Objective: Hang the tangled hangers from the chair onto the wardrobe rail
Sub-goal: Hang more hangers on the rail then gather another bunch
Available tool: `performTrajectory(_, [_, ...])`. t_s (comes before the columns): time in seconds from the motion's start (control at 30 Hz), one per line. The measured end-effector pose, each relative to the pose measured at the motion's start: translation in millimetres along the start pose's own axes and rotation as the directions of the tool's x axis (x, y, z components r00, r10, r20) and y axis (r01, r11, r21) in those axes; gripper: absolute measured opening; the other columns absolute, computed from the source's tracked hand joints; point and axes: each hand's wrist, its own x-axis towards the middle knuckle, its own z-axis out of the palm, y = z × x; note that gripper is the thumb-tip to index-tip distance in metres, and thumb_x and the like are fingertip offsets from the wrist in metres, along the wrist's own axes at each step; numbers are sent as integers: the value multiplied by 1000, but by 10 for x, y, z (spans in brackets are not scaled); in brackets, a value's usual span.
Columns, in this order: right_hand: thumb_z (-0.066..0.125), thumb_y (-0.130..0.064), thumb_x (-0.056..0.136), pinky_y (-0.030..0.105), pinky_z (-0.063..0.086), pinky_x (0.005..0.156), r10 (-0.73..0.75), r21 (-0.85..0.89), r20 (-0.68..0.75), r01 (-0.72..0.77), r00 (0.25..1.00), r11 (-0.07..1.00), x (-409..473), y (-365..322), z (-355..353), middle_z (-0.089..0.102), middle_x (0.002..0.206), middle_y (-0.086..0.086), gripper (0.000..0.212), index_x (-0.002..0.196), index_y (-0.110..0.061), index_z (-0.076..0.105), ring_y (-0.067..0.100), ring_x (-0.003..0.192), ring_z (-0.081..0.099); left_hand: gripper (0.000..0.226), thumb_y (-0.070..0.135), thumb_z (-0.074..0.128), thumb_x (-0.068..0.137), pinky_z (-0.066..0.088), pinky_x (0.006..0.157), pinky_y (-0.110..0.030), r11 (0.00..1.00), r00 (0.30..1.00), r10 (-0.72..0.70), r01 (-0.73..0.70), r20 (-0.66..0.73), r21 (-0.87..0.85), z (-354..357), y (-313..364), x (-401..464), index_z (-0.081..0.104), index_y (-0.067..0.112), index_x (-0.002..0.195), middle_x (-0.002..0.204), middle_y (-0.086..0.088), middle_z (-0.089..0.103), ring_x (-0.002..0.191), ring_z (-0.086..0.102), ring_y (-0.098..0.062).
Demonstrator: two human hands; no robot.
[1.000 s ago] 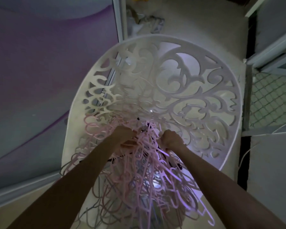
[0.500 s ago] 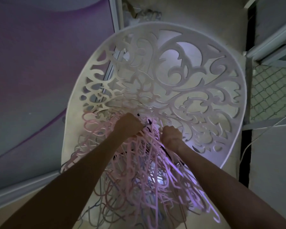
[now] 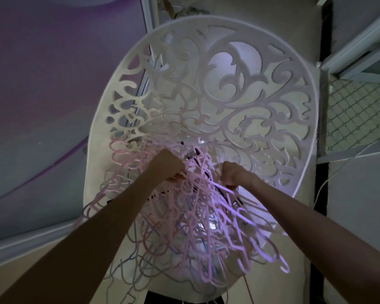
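While both arms are being stretched forward, the tangled hangers (image 3: pixel 198 216) are being gripped at their upper ends by the left hand (image 3: pixel 168 166) and the right hand (image 3: pixel 234 174), each closed around pink strands; the heap is being supported beneath both hands on the chair (image 3: pixel 228 95).

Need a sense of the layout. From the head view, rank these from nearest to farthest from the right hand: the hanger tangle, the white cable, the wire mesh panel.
1. Hanger tangle: gripped by the right hand, on the chair.
2. White cable: to its right, past the chair's edge.
3. Wire mesh panel: farther right and up.
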Motion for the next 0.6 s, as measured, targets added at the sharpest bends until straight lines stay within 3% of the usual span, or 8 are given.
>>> performTrajectory(0.13, [46, -16, 95, 28, 50, 56, -42, 66, 93, 36, 995, 997, -141, 14, 50, 61, 108, 22, 26, 108, 3, 56, 35, 101, 63, 19, 2, 60, 87, 46, 35, -14, 993, 999, 50, -47, 22, -108, -143, -46, -264, 61, 0, 68, 36, 2, 59, 30, 57, -6])
performTrajectory(0.17, [45, -18, 95, 29, 49, 56, -58, 108, 89, 49, 994, 993, -187, 29, 65, 59, 102, 21, 24, 102, 1, 57, 34, 97, 63, 18, 2, 61, 87, 45, 34, -12, 991, 998, 65, -63, 13, -121, -156, -53, -324, 61, 1, 68, 37, 3, 59, 31, 56, -5])
performTrajectory(0.23, [46, -23, 95, 28, 47, 60, -66, 199, 57, 54, 996, 979, -318, 73, 53, 60, 81, 17, 27, 86, -1, 59, 28, 75, 63, 19, 5, 62, 86, 40, 33, -9, 985, 996, 88, -90, -20, -147, -160, -83, -480, 62, 3, 67, 36, 5, 59, 31, 55, -2])
performTrajectory(0.33, [46, -8, 94, 16, 42, 38, -50, 469, 96, -1, 994, 883, -566, 166, -11, 53, 37, 0, 31, 65, -6, 57, 11, 32, 52, 20, 6, 63, 86, 33, 29, -9, 969, 995, 69, -84, -74, -232, -124, -170, -743, 60, 5, 67, 32, 4, 55, 27, 51, 0])
performTrajectory(0.4, [40, -2, 95, 14, 38, 36, -111, 527, 145, 19, 983, 850, -817, 224, -121, 56, 40, -4, 30, 73, -7, 60, 4, 31, 50, 24, 9, 61, 87, 34, 27, -10, 968, 993, 39, -65, -109, -244, -108, -177, -906, 54, 9, 64, 27, 8, 49, 23, 47, 0])
performTrajectory(0.47, [40, -17, 98, 17, 37, 42, -197, 520, 232, 49, 953, 853, -1033, 217, -204, 63, 61, 4, 25, 86, -7, 60, 8, 44, 55, 27, 14, 60, 88, 41, 31, -12, 976, 992, 18, -44, -123, -215, -59, -155, -969, 48, 15, 63, 26, 13, 47, 23, 46, 2])
performTrajectory(0.53, [37, -28, 100, 22, 40, 51, -178, 424, 256, 55, 950, 904, -1241, 171, -284, 58, 79, 12, 32, 90, -5, 57, 17, 57, 54, 25, 12, 60, 86, 55, 49, -18, 971, 993, 23, -50, -118, -233, 38, -98, -1067, 47, 16, 64, 37, 6, 56, 30, 53, -2])
performTrajectory(0.6, [35, -20, 100, 29, 49, 61, -154, 303, 228, 80, 961, 950, -1232, 115, -265, 54, 90, 17, 29, 95, 1, 55, 27, 72, 56, 21, 12, 62, 82, 59, 77, -36, 969, 994, 44, -67, -101, -239, 153, -101, -1002, 49, 17, 66, 65, -2, 60, 52, 61, -13])
